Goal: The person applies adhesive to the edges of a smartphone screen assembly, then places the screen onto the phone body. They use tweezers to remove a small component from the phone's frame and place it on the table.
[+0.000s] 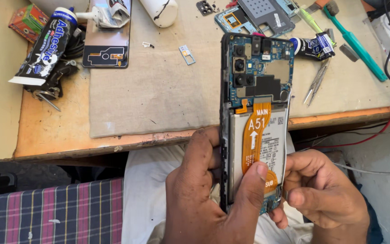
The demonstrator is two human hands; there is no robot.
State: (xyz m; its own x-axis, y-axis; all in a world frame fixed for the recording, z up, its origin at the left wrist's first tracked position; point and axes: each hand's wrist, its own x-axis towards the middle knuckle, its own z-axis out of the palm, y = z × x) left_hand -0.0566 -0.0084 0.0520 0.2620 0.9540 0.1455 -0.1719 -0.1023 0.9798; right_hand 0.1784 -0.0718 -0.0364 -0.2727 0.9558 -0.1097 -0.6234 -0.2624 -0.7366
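I see an opened smartphone (254,113), back cover off, held upright over the person's lap in front of the workbench (50,131). The left hand (208,190) is clamped around its lower left edge, thumb pressing the orange flex cable (254,135) over the battery (274,144). The right hand (323,190) grips the lower right edge. A black adhesive tube (46,45) and tweezers (317,83) lie on the bench.

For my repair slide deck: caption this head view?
Both hands, left and right, hold an opened phone upright; left thumb on its orange flex cable.
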